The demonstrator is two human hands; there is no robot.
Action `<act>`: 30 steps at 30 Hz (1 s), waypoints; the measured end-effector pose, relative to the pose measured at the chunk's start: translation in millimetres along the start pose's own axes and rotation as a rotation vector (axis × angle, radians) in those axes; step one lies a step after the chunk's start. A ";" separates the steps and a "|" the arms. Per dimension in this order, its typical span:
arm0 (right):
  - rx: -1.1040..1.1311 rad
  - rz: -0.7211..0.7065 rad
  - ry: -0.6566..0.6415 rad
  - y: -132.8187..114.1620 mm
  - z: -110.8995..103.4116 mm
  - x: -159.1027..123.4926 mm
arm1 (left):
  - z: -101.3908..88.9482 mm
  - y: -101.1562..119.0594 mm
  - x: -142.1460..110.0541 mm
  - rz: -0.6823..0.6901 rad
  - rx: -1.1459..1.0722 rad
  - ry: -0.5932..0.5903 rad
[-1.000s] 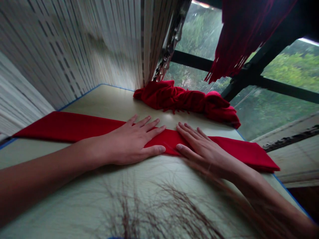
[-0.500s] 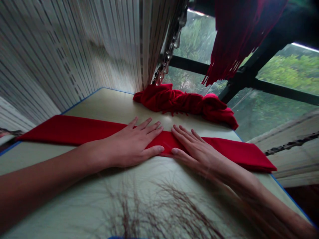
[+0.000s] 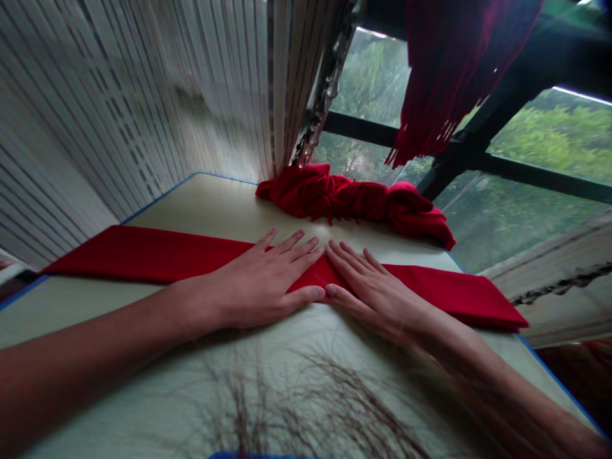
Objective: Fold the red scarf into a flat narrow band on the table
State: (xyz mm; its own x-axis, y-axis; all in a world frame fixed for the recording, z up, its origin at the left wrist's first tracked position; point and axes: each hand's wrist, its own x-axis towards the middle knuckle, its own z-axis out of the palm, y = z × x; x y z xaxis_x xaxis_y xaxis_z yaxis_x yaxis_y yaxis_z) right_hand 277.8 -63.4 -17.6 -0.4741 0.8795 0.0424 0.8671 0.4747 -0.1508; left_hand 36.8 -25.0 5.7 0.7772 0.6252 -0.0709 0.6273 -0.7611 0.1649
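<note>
A long strip of folded red cloth [image 3: 157,255] lies flat across the table, its left end near the left edge and its right end near the right edge. My left hand [image 3: 268,280] rests palm down on its middle with the fingers spread. Beside it, my right hand [image 3: 373,287] also lies flat on the cloth, fingers stretched out. The two thumb tips almost meet; I cannot tell whether they touch. Both palms cover part of the cloth.
Behind the strip, a crumpled red scarf [image 3: 354,197] with fringe lies along the far side of the pale, blue-edged table [image 3: 210,197]. Another fringed red cloth [image 3: 449,83] hangs before the window [image 3: 535,146]. A striped curtain [image 3: 143,95] borders the left. Hair strands cross the lower view.
My left hand has slid slightly right along the cloth, toward my right hand, which has shifted a little left. The gap between the thumbs has narrowed.
</note>
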 end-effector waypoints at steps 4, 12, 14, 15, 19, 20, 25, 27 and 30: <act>0.013 0.002 0.006 0.7 -0.2 -0.5 | -0.6 3.2 0.8 0.006 -0.008 -0.018; 0.046 -0.062 0.068 -3.0 -0.4 1.6 | 4.0 1.8 2.0 -0.010 -0.018 -0.006; 0.057 -0.071 0.044 -3.4 0.5 2.2 | 4.2 1.3 2.7 -0.021 -0.008 -0.005; 0.058 -0.071 0.027 -3.4 0.8 2.2 | 3.9 1.2 3.0 -0.028 -0.004 -0.012; 0.047 -0.052 -0.016 -3.4 -0.9 1.0 | 2.4 1.8 2.3 -0.035 0.005 -0.036; 0.047 -0.048 -0.018 -3.4 -1.6 0.6 | 2.3 2.0 1.8 -0.033 0.006 -0.036; 0.057 -0.041 0.008 -2.4 -2.3 -1.2 | 3.4 1.1 0.2 -0.025 0.014 -0.024; 0.059 -0.048 0.025 -1.3 -1.5 -1.6 | 4.3 0.3 0.4 -0.028 0.018 -0.030; 0.058 -0.063 0.044 -0.4 -0.7 -1.8 | 5.2 -0.7 0.8 -0.027 0.014 -0.031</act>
State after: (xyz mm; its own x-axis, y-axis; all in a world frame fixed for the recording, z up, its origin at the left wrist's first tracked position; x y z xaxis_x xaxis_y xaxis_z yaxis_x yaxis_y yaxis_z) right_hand 278.4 -65.2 -16.9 -0.5190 0.8493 0.0968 0.8250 0.5274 -0.2031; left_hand 37.2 -24.9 0.4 0.7607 0.6404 -0.1061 0.6489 -0.7463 0.1485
